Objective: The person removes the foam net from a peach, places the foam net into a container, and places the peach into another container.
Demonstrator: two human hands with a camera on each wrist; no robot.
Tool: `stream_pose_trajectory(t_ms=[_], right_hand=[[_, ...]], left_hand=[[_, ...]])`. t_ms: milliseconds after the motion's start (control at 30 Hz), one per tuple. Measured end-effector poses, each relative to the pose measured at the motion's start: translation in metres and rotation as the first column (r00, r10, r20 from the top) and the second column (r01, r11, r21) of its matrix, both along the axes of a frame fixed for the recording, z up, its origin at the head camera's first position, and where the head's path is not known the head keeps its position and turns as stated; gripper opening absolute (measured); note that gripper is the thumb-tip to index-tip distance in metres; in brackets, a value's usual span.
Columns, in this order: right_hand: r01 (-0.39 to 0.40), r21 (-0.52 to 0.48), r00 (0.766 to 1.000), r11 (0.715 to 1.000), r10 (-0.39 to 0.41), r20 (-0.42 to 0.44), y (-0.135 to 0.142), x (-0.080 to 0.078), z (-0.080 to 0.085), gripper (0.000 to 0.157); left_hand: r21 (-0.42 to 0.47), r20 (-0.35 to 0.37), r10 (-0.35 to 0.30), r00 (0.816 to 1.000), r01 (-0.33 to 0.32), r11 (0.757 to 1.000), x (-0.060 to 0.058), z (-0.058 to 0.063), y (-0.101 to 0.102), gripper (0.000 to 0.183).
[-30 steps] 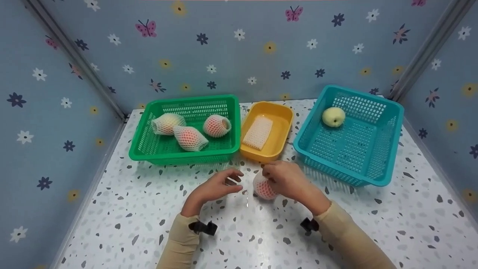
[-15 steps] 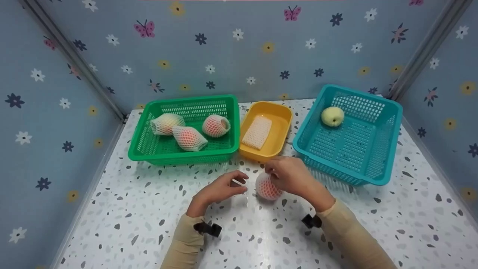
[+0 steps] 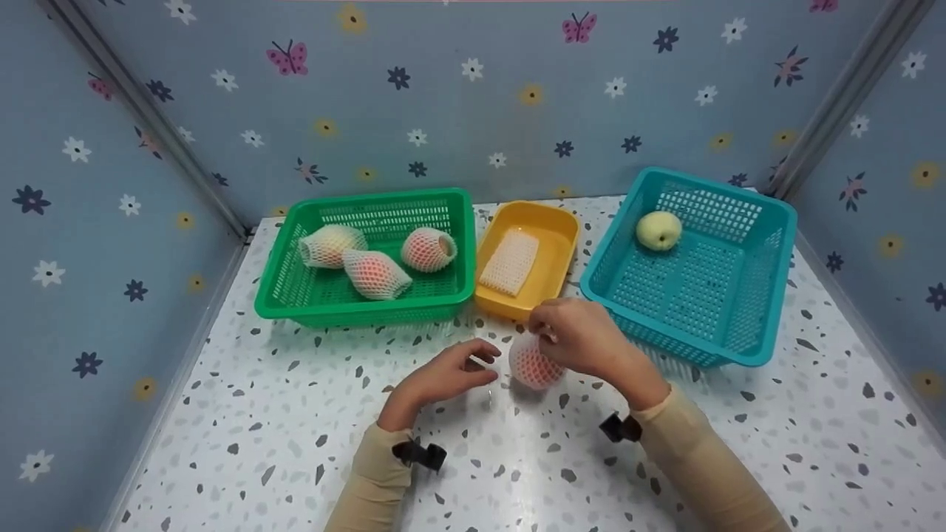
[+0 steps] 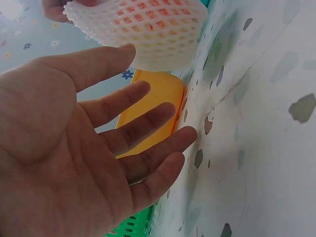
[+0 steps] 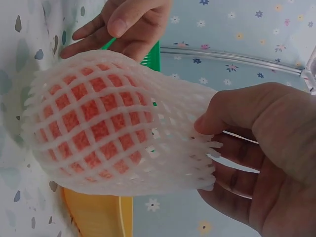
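My right hand (image 3: 580,336) pinches the gathered loose end of a white foam fruit net (image 3: 535,366) between thumb and fingers. Inside the net, a round reddish fruit (image 5: 89,121) fills the lower part, low over the tabletop. The right wrist view shows the slack mesh stretching from the fruit up to my fingertips (image 5: 205,126). Just left of it, my left hand (image 3: 447,373) holds nothing, its fingers spread and slightly bent with the palm turned toward the net. In the left wrist view, the thumb tip overlaps the net's edge.
A green basket (image 3: 362,314) at the left holds three netted fruits. Behind my hands, a yellow tray (image 3: 550,255) contains a flattened foam net (image 3: 510,262). On the right stands a blue basket (image 3: 687,295) with one bare pale fruit (image 3: 658,231). Patterned walls enclose the speckled table.
My right hand and the netted fruit have shifted slightly right, the hand rising a little toward the yellow tray. My left hand has moved right, following the fruit.
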State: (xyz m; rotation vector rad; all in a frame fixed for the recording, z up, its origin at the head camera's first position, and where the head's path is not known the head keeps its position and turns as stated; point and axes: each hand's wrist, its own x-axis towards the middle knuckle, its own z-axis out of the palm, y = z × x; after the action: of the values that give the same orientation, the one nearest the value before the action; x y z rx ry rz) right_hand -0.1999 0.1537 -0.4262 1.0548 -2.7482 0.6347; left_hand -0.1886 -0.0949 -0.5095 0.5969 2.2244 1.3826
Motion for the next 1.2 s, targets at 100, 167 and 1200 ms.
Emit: stream_pose_trajectory(t_ms=[100, 167, 1200], right_hand=[[-0.004, -0.002, 1.0, 1.0, 0.004, 0.005, 0.0, 0.001, 0.002, 0.018], [-0.007, 0.005, 1.0, 1.0, 0.007, -0.003, 0.001, 0.002, 0.004, 0.017], [-0.011, 0.023, 0.998, 1.0, 0.012, -0.055, 0.003, 0.005, 0.012, 0.016]], left_hand=[[-0.013, 0.006, -0.002, 1.0, 0.002, 1.0, 0.0, -0.001, 0.0, 0.041], [-0.018, 0.012, -0.007, 1.0, 0.007, 1.0, 0.0, -0.001, 0.001, 0.041], [-0.106, -0.037, -0.03, 0.999, 0.026, 0.994, -0.002, 0.0, -0.002, 0.037]])
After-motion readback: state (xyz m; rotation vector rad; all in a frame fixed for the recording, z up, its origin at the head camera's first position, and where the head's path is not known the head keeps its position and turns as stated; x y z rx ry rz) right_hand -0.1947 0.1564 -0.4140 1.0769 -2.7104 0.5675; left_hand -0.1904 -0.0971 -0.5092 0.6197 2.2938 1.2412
